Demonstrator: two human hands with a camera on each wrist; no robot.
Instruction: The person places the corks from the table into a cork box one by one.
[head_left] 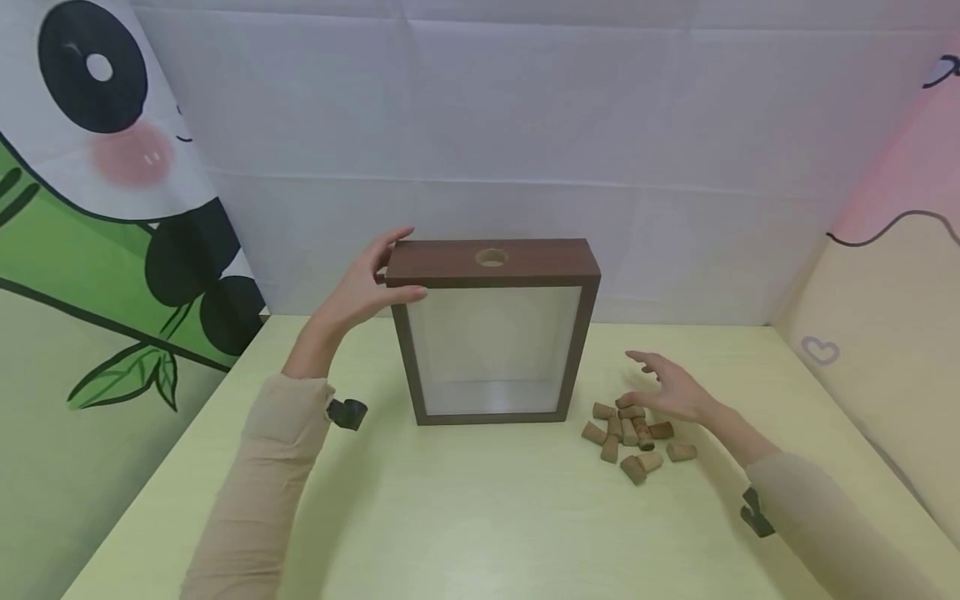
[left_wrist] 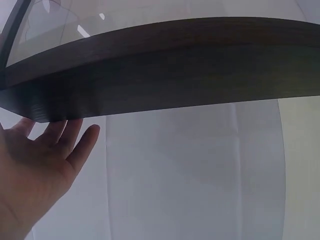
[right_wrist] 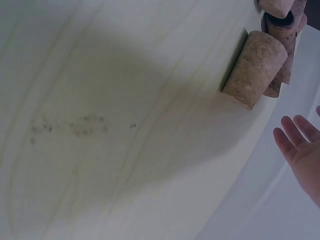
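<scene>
Left hand (head_left: 367,287) fingers spread, steadying the shadow box frame (head_left: 495,333) corner; right hand (head_left: 671,392) spread, hovering over wine corks (head_left: 633,437) on table (head_left: 465,517).

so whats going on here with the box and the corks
A person steadies an upright wooden shadow box on the table, the left hand touching its top left corner. The right hand hovers open over a small pile of corks beside the box. The box looks empty, and its top has a round hole.

Soft, even, bright light; faint shadows; wrist views curve strongly at edges, slightly blurred.
</scene>
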